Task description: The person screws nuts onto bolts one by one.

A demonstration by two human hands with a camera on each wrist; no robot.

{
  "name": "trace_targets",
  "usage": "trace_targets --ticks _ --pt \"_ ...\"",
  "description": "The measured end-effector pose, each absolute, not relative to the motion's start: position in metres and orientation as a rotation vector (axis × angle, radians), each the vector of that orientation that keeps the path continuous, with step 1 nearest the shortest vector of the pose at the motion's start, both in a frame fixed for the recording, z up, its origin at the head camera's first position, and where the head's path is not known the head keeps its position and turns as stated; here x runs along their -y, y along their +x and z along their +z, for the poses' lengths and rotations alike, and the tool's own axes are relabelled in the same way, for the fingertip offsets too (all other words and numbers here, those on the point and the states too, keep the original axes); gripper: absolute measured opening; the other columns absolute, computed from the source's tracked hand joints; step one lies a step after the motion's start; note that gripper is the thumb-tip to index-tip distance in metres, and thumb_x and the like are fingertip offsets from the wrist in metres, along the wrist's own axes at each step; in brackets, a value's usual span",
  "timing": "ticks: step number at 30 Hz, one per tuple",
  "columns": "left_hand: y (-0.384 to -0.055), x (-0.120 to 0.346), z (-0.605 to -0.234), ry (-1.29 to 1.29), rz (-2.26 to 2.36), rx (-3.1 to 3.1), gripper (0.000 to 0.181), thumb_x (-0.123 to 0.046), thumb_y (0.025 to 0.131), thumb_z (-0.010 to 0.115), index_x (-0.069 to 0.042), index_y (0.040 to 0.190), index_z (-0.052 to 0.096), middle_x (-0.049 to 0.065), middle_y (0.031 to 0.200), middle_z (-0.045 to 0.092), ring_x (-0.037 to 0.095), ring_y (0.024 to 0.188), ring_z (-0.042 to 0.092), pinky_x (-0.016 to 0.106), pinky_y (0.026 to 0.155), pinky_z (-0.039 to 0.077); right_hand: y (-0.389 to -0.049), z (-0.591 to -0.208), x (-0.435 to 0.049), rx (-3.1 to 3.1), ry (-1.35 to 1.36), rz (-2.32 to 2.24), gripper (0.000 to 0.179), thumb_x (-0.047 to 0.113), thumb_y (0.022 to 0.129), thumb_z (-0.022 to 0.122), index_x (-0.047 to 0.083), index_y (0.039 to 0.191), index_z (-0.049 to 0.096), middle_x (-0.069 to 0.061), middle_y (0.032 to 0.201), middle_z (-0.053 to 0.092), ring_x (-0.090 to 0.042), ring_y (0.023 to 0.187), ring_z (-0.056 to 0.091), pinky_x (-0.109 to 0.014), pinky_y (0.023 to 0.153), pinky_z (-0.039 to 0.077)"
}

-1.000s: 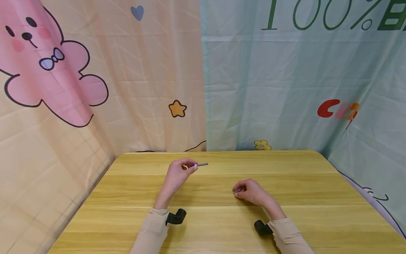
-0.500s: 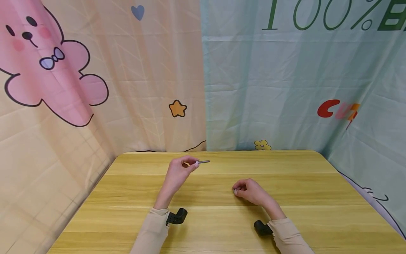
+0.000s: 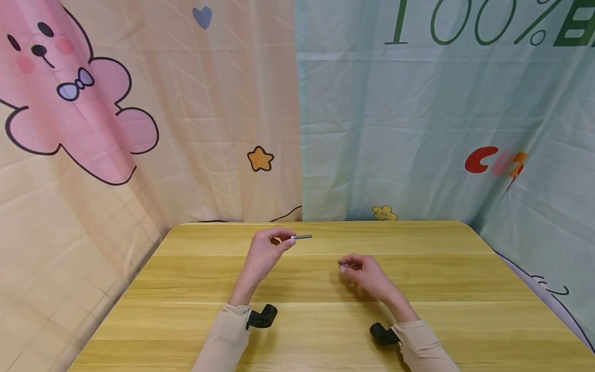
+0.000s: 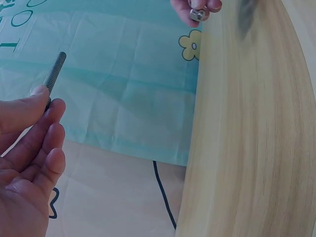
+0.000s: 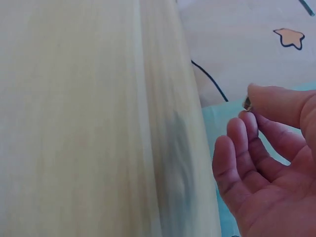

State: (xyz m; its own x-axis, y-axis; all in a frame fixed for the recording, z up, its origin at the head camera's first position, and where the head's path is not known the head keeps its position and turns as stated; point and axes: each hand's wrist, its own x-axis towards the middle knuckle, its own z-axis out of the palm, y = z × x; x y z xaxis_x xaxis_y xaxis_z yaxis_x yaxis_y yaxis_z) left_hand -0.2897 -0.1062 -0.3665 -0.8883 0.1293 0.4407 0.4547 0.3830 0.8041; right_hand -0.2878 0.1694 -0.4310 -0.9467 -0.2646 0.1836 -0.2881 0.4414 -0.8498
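Observation:
My left hand (image 3: 266,254) pinches a grey threaded bolt (image 3: 304,236) between thumb and fingertips above the far half of the table. In the left wrist view the bolt (image 4: 56,70) points up and away from the fingers, its other end hidden in the grip. To the right and nearer, my right hand (image 3: 369,276) holds a small shiny metal nut (image 4: 197,16) at the tips of thumb and index finger. Most of the nut (image 5: 247,103) is covered by the thumb in the right wrist view. Bolt and nut are apart, with the bolt's free end directed toward the right.
A wooden table (image 3: 307,330) lies under both hands. Printed curtains (image 3: 395,129) hang close behind its back edge and along the sides. Each forearm wears a black wrist camera (image 3: 264,316) over a beige sleeve.
My right hand has risen from low over the table and moved slightly left with the nut. My left hand has shifted slightly up and to the right with the bolt.

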Motion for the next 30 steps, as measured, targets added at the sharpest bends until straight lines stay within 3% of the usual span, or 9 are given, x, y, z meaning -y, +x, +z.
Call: trace_targets --ticks 9,14,21,30 --pt "-0.290 0.105 -0.366 -0.546 -1.479 2.339 0.008 -0.011 0.088 0.075 -0.012 0.096 0.077 -0.002 0.084 0.067 0.019 0.075 0.056 0.032 0.067 0.048 -0.287 -0.420 -0.165 2.460 0.394 1.770 0.027 0.010 0.095 0.066 -0.006 0.116 0.064 -0.018 0.107 0.066 -0.025 0.092 0.062 -0.037 0.076 0.054" --pt "-0.289 0.104 -0.367 -0.557 -1.475 2.352 0.009 -0.012 0.088 0.075 -0.012 0.097 0.077 -0.003 0.085 0.067 0.018 0.077 0.057 0.033 0.070 0.048 -0.287 -0.418 -0.163 2.386 0.351 1.862 0.027 0.011 0.094 0.068 -0.003 0.117 0.065 -0.019 0.110 0.066 -0.023 0.095 0.063 -0.032 0.077 0.054" --pt "-0.289 0.102 -0.369 -0.550 -1.506 2.381 0.010 -0.012 0.088 0.075 -0.013 0.098 0.077 -0.004 0.087 0.067 0.018 0.080 0.058 0.035 0.073 0.049 -0.283 -0.408 -0.160 2.341 0.347 1.941 0.031 0.016 0.094 0.069 0.000 0.119 0.065 -0.014 0.111 0.066 -0.039 0.105 0.060 -0.031 0.078 0.054" --pt "-0.288 0.099 -0.371 -0.541 -1.514 2.402 0.011 -0.011 0.088 0.075 -0.014 0.098 0.077 -0.004 0.088 0.067 0.020 0.081 0.057 0.037 0.073 0.049 -0.276 -0.393 -0.155 2.294 0.349 2.007 0.035 0.018 0.093 0.070 -0.001 0.122 0.063 -0.013 0.113 0.065 -0.024 0.097 0.063 -0.031 0.083 0.053"
